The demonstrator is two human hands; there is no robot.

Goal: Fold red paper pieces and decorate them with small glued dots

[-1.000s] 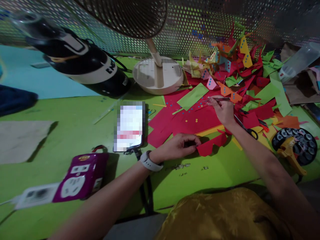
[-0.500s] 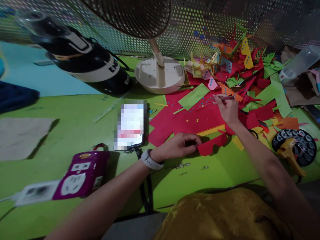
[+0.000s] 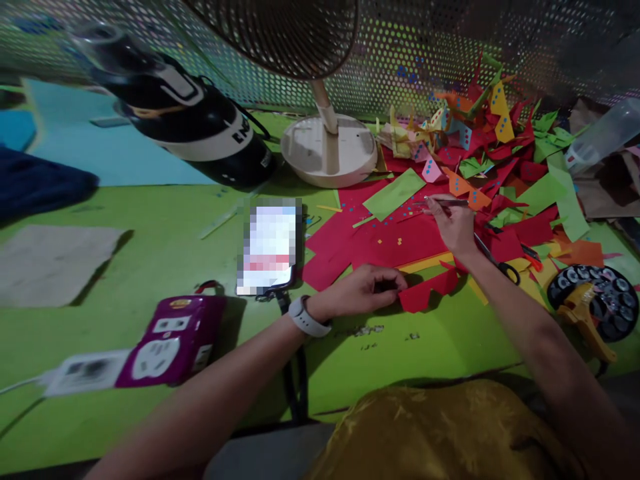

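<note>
Again the right hand (image 3: 454, 225), grasping a slim dark tool (image 3: 458, 202), nears the blue-dotted red paper sheet (image 3: 393, 230), work seemingly ongoing; the left hand (image 3: 367, 290) still pinches a notched red paper piece (image 3: 419, 298).

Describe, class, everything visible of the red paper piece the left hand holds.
The red paper piece looks thin and plain, with angular edges and a notch on its near side. It slants up rightward, in front of a yellow strip, its left end in the left hand. Whether it touches the table is unclear.
</note>
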